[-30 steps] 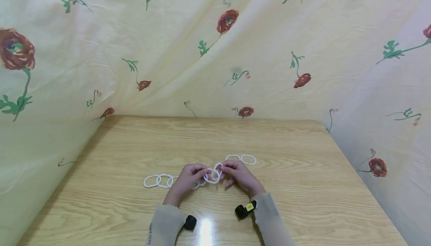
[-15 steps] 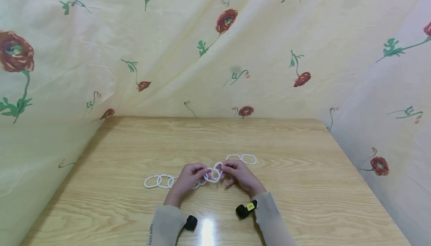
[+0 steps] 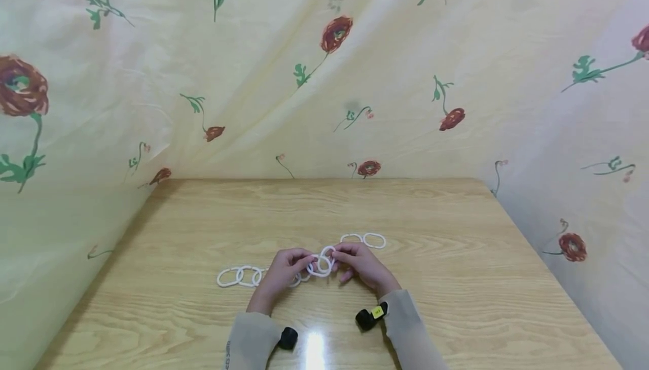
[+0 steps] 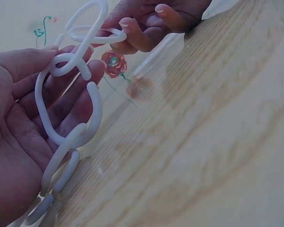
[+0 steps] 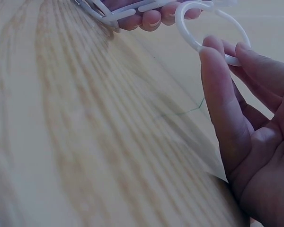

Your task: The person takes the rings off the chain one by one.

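White plastic chain links hang between the two hands, in front of the person. The left hand [image 3: 284, 273] pinches a link [image 4: 40, 106] that has a small gap in its side. More joined links run down past its palm and along the table to the left, as a chain [image 3: 239, 276]. The right hand [image 3: 366, 266] holds another link [image 5: 180, 22] between thumb and fingertips, its other fingers loosely spread. Between the hands, the links overlap and pass through one another. Part of the chain is hidden behind the left hand.
Two more white links [image 3: 385, 243] lie on the wooden table [image 3: 431, 212], just beyond the right hand. A flowered cloth [image 3: 253, 77] hangs behind the table and at both sides. A black wrist device [image 3: 365, 320] sits at the right cuff, another [image 3: 288, 338] at the left.
Both hands keep nearly the same grip and place on the links. The whole head view has shifted slightly.
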`<control>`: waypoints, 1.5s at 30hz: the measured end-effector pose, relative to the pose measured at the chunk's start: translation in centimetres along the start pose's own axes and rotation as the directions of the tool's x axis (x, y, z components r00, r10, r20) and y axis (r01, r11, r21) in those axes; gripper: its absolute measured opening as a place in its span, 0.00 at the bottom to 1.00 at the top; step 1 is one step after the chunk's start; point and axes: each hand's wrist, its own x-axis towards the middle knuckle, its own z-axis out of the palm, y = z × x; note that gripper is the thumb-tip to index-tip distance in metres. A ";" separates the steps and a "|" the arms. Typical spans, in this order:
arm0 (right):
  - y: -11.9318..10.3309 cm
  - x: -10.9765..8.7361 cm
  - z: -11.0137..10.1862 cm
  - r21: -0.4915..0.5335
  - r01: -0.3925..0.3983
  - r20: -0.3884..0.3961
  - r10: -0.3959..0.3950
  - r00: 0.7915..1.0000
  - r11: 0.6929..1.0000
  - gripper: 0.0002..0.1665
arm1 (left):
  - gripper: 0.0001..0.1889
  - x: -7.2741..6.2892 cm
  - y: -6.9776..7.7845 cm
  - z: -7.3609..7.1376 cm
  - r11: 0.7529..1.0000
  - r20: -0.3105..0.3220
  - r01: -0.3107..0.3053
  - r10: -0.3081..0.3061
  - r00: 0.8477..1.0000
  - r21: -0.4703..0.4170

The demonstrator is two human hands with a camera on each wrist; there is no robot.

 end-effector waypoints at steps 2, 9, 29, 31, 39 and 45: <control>0.0 0.0 0.0 -0.001 0.001 0.002 -0.001 1.000 1.000 0.21 | 0.13 0.0 0.1 0.0 1.000 -0.003 0.003 -0.003 1.000 -0.001; -0.1 -0.2 0.0 -0.011 0.002 0.006 -0.002 1.000 1.000 0.22 | 0.13 -0.1 0.1 0.0 1.000 0.001 0.012 -0.012 1.000 0.000; 0.0 -0.3 0.2 0.003 0.005 0.010 -0.005 1.000 1.000 0.22 | 0.14 -0.4 0.2 0.1 0.999 0.002 0.016 -0.016 1.000 -0.047; 0.1 -0.3 0.2 0.004 0.005 0.011 -0.005 1.000 1.000 0.22 | 0.13 -0.4 0.1 0.2 0.999 0.000 0.008 -0.008 1.000 -0.049; 0.4 -0.2 0.0 -0.002 0.011 0.018 -0.011 1.000 1.000 0.24 | 0.14 -0.4 -0.1 0.2 0.998 0.014 -0.016 0.017 1.000 -0.065; 0.5 -0.1 0.0 -0.006 0.019 0.021 -0.019 1.000 1.000 0.25 | 0.14 -0.3 0.0 0.1 0.998 0.019 -0.026 0.027 0.999 -0.052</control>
